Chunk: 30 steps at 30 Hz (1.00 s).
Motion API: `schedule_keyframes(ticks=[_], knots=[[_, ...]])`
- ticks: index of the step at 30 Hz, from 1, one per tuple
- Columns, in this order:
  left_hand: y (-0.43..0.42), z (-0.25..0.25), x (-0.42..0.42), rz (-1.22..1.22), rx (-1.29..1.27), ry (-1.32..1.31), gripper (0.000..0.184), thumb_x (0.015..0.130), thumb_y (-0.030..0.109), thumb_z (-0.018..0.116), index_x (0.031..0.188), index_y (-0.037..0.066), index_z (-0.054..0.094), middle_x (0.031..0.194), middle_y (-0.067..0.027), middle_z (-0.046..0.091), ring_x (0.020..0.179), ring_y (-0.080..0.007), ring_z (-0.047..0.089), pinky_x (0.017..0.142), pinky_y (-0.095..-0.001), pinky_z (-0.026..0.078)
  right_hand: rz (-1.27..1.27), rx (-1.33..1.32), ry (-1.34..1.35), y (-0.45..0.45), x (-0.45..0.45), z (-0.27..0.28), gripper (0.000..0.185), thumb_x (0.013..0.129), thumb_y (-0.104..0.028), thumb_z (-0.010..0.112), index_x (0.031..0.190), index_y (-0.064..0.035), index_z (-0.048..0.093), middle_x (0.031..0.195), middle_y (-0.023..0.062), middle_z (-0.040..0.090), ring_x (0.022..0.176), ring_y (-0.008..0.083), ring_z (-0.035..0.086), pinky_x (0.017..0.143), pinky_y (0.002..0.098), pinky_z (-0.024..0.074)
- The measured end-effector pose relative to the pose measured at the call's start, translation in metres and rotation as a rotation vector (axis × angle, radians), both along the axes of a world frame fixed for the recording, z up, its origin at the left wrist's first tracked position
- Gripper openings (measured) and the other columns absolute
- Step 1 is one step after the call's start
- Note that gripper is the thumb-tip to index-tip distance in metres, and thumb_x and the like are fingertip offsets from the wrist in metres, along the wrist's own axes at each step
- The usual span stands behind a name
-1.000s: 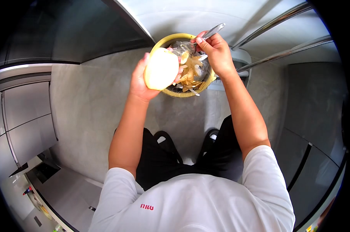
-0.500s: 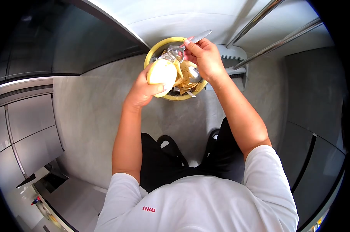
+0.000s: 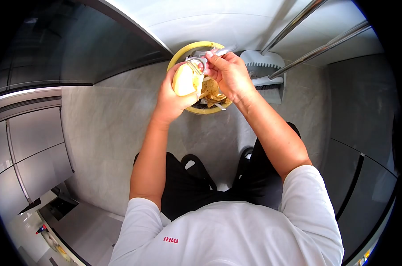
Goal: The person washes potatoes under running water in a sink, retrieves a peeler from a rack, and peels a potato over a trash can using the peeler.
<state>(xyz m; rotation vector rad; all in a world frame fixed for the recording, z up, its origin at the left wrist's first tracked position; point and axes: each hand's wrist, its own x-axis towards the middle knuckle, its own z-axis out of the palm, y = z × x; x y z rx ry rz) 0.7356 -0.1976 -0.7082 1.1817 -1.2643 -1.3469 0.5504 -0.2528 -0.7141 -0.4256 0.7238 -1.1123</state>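
Note:
My left hand (image 3: 169, 99) is wrapped round a peeled, pale yellow potato (image 3: 183, 81), held over the left part of a round bin with a yellow rim (image 3: 196, 44). In my right hand (image 3: 225, 71) is a silver peeler (image 3: 204, 63), pinched by its handle, which points up and right. The peeler's head lies against the upper right end of the potato. Below the hands, brown peels (image 3: 211, 91) and some clear plastic lie inside the bin.
A grey dustpan (image 3: 258, 58) and a brush (image 3: 271, 94) with metal poles stand right of the bin by the white wall. Dark cabinets line the right side and upper left, grey drawers the left. My feet in black slippers (image 3: 198, 170) are below the bin.
The potato has tilted and turned in my left hand. My right hand has brought the peeler down and left, from above the bin onto the potato.

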Motion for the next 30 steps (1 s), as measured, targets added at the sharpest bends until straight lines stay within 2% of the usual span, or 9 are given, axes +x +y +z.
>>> schedule_keyframes(ticks=[6,11,14,18,19,25,27,29,30], knots=[[0.0,0.004,-0.002,0.024,-0.1,0.001,0.075,0.073,-0.005,0.077,0.142,0.002,0.048,0.13,-0.0088,0.062,0.121,-0.0182,0.06,0.105,-0.0345,0.05,-0.187,-0.107,0.336,-0.008,-0.008,-0.001,0.01,0.102,-0.01,0.065,0.105,-0.0005,0.062,0.096,0.0079,0.071,0.082,0.0153,0.07,0.074,0.0284,0.0583],[-0.004,0.006,0.005,0.068,-0.051,-0.005,0.074,0.075,-0.006,0.076,0.143,0.003,0.048,0.129,-0.0091,0.062,0.12,-0.0176,0.061,0.105,-0.0342,0.051,-0.134,-0.477,0.729,-0.012,-0.016,-0.004,0.013,0.101,-0.011,0.069,0.107,-0.0008,0.063,0.095,0.0046,0.071,0.087,0.0119,0.068,0.078,0.0279,0.0561],[-0.005,-0.001,0.003,0.11,0.045,0.259,0.064,0.082,0.0,0.074,0.141,0.002,0.05,0.128,-0.0093,0.063,0.119,-0.0177,0.062,0.103,-0.0355,0.052,-0.072,-0.646,0.818,-0.006,-0.012,0.002,0.015,0.099,-0.011,0.071,0.108,-0.0024,0.064,0.095,0.002,0.072,0.088,0.0097,0.067,0.079,0.0276,0.0556],[-0.014,-0.019,0.011,0.264,0.31,0.605,0.046,0.098,0.025,0.065,0.136,0.002,0.055,0.128,-0.0147,0.065,0.117,-0.0291,0.065,0.1,-0.0432,0.054,-0.051,-0.714,0.937,-0.001,-0.009,0.004,0.015,0.098,-0.009,0.072,0.109,-0.0025,0.065,0.098,0.0022,0.073,0.089,0.0098,0.067,0.081,0.0278,0.0558],[-0.015,-0.019,0.012,0.279,0.345,0.654,0.045,0.098,0.026,0.065,0.135,0.002,0.055,0.127,-0.0154,0.065,0.117,-0.0299,0.065,0.101,-0.0446,0.054,-0.048,-0.733,0.977,-0.001,-0.008,0.007,0.015,0.098,-0.009,0.072,0.109,-0.002,0.065,0.099,0.0032,0.073,0.089,0.0102,0.067,0.081,0.0278,0.0558],[-0.02,-0.019,0.02,0.399,0.463,0.999,0.041,0.095,0.027,0.068,0.126,0.002,0.057,0.121,-0.0177,0.065,0.116,-0.0349,0.064,0.1,-0.053,0.055,-0.07,-0.377,0.472,-0.005,0.001,-0.001,0.014,0.099,-0.01,0.07,0.108,-0.0005,0.064,0.104,0.0098,0.074,0.092,0.0153,0.07,0.082,0.0295,0.0581],[-0.023,-0.019,0.021,0.513,0.492,1.039,0.044,0.091,0.025,0.072,0.125,0.002,0.055,0.121,-0.0177,0.063,0.113,-0.0372,0.063,0.1,-0.0564,0.055,0.026,-0.414,0.401,0.005,0.007,0.003,0.01,0.099,-0.007,0.069,0.107,-0.0017,0.064,0.104,0.011,0.074,0.097,0.0172,0.071,0.085,0.0306,0.0584],[-0.024,-0.027,0.025,0.539,0.477,1.055,0.043,0.094,0.028,0.067,0.126,0.002,0.054,0.12,-0.0199,0.062,0.112,-0.0374,0.063,0.097,-0.0538,0.056,0.126,-0.526,0.24,0.019,0.024,0.003,0.012,0.096,-0.004,0.073,0.105,-0.0008,0.065,0.097,0.0054,0.072,0.091,0.0132,0.069,0.083,0.0297,0.0581],[-0.024,-0.027,0.025,0.535,0.494,1.064,0.043,0.094,0.029,0.065,0.125,0.002,0.054,0.119,-0.0196,0.062,0.111,-0.0373,0.064,0.096,-0.0534,0.056,0.107,-0.502,0.283,0.028,0.032,0.001,0.011,0.096,0.0,0.072,0.104,-0.0005,0.065,0.097,0.0048,0.072,0.093,0.0129,0.069,0.086,0.0296,0.0572]])
